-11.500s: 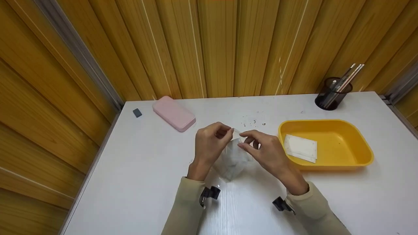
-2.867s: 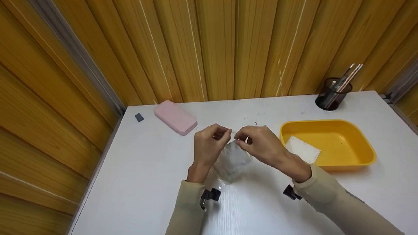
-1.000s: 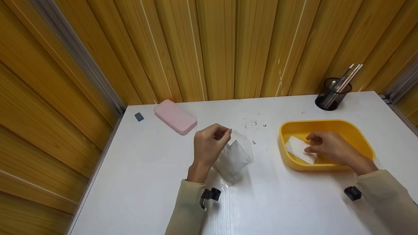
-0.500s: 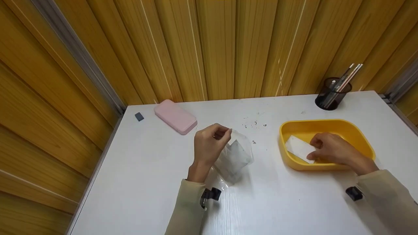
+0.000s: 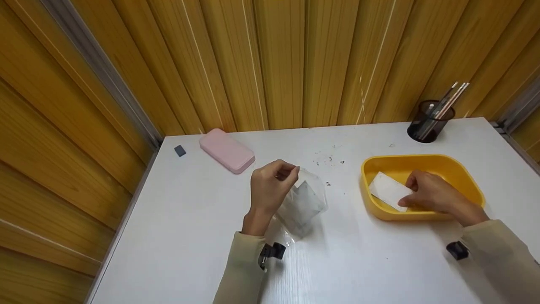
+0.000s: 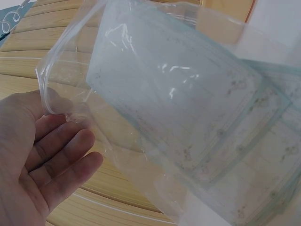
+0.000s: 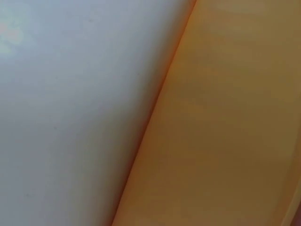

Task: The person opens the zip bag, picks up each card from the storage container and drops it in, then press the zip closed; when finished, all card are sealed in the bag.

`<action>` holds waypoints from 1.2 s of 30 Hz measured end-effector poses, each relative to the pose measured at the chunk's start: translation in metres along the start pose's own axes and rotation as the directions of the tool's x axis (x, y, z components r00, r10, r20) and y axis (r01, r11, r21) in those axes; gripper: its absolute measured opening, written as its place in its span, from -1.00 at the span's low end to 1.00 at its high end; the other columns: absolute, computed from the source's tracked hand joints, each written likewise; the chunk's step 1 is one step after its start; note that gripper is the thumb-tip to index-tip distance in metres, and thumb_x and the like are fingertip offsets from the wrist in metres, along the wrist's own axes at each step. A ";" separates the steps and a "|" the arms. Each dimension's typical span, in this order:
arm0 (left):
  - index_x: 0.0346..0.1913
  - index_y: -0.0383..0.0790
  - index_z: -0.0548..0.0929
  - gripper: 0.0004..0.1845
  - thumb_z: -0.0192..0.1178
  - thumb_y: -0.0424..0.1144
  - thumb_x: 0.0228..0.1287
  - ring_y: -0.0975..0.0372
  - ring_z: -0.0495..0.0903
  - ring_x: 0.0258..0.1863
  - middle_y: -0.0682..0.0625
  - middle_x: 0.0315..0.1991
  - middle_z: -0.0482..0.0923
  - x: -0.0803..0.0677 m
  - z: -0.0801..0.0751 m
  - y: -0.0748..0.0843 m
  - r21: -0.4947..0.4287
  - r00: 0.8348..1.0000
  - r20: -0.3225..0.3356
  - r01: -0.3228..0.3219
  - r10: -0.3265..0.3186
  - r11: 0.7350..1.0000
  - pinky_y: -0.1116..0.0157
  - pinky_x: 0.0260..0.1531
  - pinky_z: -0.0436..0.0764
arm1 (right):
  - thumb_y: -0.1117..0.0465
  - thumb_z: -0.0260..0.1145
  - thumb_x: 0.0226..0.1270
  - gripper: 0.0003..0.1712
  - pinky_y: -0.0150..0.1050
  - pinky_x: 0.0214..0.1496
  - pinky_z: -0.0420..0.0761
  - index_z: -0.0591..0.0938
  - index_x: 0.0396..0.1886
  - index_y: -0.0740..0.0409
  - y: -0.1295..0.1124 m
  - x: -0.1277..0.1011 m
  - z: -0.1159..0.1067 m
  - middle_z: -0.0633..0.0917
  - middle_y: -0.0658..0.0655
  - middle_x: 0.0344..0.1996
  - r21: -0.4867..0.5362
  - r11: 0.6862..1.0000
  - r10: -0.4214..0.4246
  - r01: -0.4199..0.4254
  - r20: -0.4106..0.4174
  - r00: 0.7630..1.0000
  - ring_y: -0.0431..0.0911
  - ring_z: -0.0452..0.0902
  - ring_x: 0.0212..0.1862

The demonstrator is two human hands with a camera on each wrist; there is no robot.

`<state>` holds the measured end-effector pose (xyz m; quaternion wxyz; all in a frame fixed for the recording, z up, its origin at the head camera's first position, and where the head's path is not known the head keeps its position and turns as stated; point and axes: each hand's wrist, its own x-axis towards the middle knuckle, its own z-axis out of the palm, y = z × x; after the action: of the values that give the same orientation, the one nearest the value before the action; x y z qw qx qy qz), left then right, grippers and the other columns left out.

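Observation:
My left hand (image 5: 272,192) pinches the top edge of a clear plastic zip bag (image 5: 318,179) over the table. Several pale printed cards (image 6: 174,89) lie inside the bag, overlapping, and show through its film in the left wrist view. In that view the other fingers of the left hand (image 6: 54,155) are loosely bent beneath the pinched edge. My right hand (image 5: 434,192) reaches into a yellow tray (image 5: 464,179) and grips the right end of a white card (image 5: 386,188) with thumb and fingers. The right wrist view shows only the tray's wall (image 7: 225,113) and white tabletop.
A pink case (image 5: 227,150) and a small dark eraser-like block (image 5: 180,150) lie at the back left. A black mesh cup (image 5: 426,131) with several pencils stands at the back right. Small dark marks (image 5: 330,159) dot the table behind the bag. A wood-patterned wall closes the back.
My right hand has left the bag, moved right into the tray and taken hold of the card, which has turned slightly. The left hand keeps holding the bag in place.

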<state>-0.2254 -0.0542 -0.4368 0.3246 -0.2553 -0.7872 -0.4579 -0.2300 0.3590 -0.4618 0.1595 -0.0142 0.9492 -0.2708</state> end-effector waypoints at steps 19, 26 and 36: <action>-0.39 -0.29 0.78 -0.91 0.48 -0.43 0.24 0.25 0.72 -0.55 -0.02 -0.50 0.75 -0.001 -0.001 0.000 0.025 1.000 0.005 0.005 -0.005 1.000 0.41 -0.45 0.70 | 0.29 0.47 0.44 -0.71 -0.41 -0.29 0.58 0.56 -0.06 0.37 0.001 -0.010 -0.013 0.66 0.23 -0.22 0.076 0.995 -0.060 0.069 -0.123 0.991 0.08 0.52 -0.18; -0.40 -0.29 0.79 -0.91 0.48 -0.43 0.23 0.26 0.71 -0.56 -0.01 -0.51 0.75 0.000 -0.001 -0.001 0.024 1.000 -0.006 -0.005 0.005 1.000 0.40 -0.46 0.70 | 0.32 0.45 0.46 -0.78 -0.43 -0.31 0.59 0.62 -0.09 0.40 -0.003 -0.014 -0.018 0.71 0.23 -0.25 0.051 0.991 -0.114 0.126 -0.195 0.974 0.07 0.59 -0.22; -0.40 -0.29 0.78 -0.91 0.48 -0.43 0.23 0.26 0.71 -0.56 -0.01 -0.51 0.75 0.000 -0.001 0.000 0.014 1.000 -0.008 -0.006 0.007 1.000 0.38 -0.47 0.70 | 0.19 0.36 0.59 -0.70 -0.43 -0.25 0.71 0.56 0.03 0.37 -0.024 -0.026 -0.027 0.76 0.27 -0.18 0.113 0.986 -0.089 0.124 -0.275 0.957 0.16 0.75 -0.17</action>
<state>-0.2254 -0.0550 -0.4364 0.3312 -0.2536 -0.7883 -0.4523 -0.2154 0.3552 -0.4203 0.0148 -0.0181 0.9405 -0.3391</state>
